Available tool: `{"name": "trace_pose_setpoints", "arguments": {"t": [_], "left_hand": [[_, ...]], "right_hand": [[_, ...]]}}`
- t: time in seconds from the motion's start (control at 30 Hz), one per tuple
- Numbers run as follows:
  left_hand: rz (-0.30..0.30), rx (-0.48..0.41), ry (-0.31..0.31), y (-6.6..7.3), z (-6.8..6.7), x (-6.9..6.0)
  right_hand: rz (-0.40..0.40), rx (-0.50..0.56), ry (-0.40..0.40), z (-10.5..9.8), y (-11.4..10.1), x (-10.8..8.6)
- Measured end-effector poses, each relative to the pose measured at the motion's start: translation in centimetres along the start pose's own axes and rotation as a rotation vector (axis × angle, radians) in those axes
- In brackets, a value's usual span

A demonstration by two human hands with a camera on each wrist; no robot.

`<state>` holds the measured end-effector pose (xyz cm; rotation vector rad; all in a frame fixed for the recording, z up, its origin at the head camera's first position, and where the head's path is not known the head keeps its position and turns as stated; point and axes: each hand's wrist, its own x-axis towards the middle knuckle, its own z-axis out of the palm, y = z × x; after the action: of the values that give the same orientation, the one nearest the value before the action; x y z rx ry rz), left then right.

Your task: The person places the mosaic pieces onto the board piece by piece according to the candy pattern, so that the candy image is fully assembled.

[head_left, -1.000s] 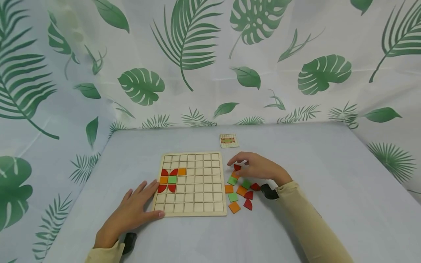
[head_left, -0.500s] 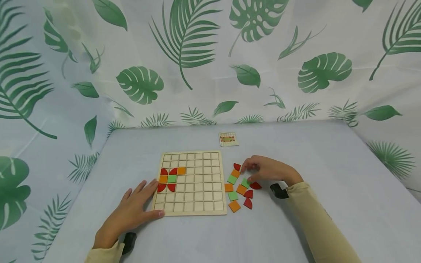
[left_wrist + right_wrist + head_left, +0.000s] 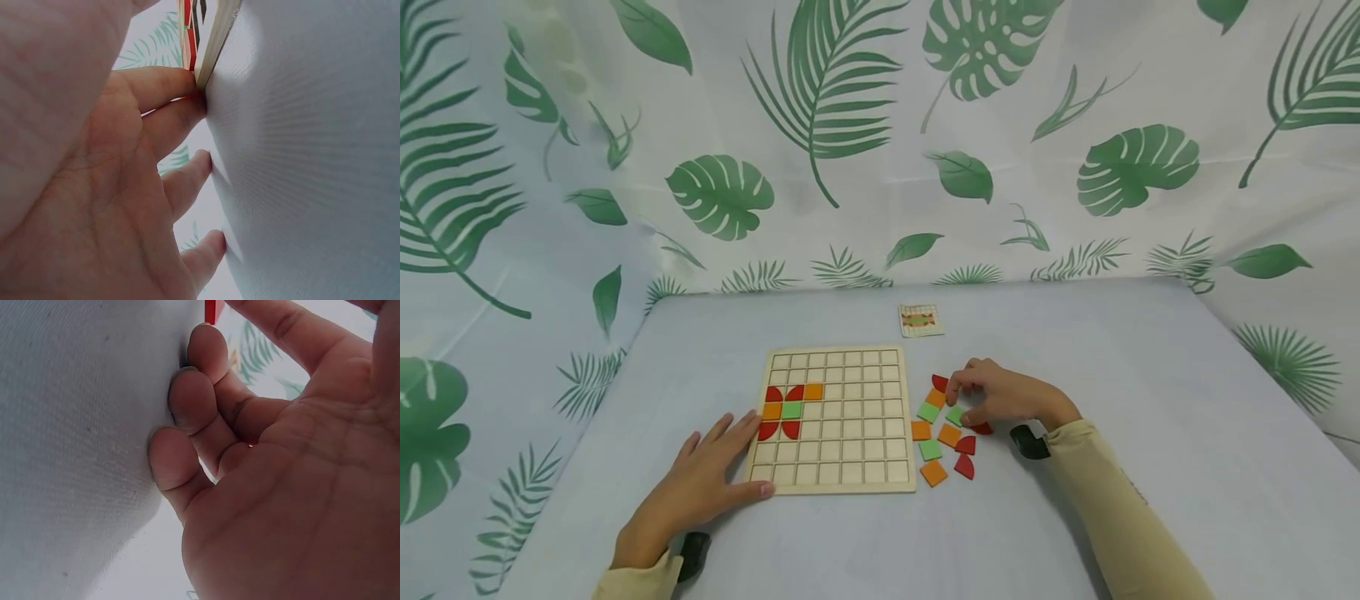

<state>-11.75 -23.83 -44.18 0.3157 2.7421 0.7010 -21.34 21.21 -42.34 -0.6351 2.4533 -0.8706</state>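
Note:
A wooden grid board [image 3: 850, 489] lies at the centre of the head view, with red quarter pieces [image 3: 768, 431], orange squares [image 3: 813, 392] and a green square [image 3: 792, 410] at its left. My left hand [image 3: 696, 479] rests with fingers spread, thumb and forefinger touching the board's left edge; the left wrist view shows fingertips on the board's side [image 3: 215, 47]. Among the loose pieces, my right hand [image 3: 1011, 396] has thumb and forefinger apart around a loose green square [image 3: 955, 416]. Its other fingers [image 3: 190, 400] bend against the cloth, near a red piece [image 3: 210, 311].
Right of the board lie several loose pieces, including an orange square [image 3: 934, 473], a green square [image 3: 930, 450] and a red quarter [image 3: 965, 467]. A small pattern card [image 3: 921, 332] lies behind the board. Leaf-printed cloth [image 3: 850, 225] hangs around the table [image 3: 1075, 333].
My right hand has moved right and slightly nearer, from the upper red and orange pieces to the loose green square. My left hand and the pieces on the board have stayed put.

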Motion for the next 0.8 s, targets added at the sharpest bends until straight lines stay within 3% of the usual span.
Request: {"name": "trace_pose_setpoints", "arguments": {"t": [0.37, 0.6, 0.8], "left_hand": [[0.003, -0.011, 0.002, 0.02, -0.01, -0.05], [0.001, -0.021, 0.004, 0.07, -0.06, -0.05], [-0.005, -0.019, -0.002, 0.09, -0.14, 0.02]], "right_hand": [[-0.04, -0.006, 0.012, -0.09, -0.34, -0.14], [0.009, 0.121, -0.019, -0.53, 0.18, 0.09], [-0.063, 0.184, -0.017, -0.86, 0.58, -0.1]]}}
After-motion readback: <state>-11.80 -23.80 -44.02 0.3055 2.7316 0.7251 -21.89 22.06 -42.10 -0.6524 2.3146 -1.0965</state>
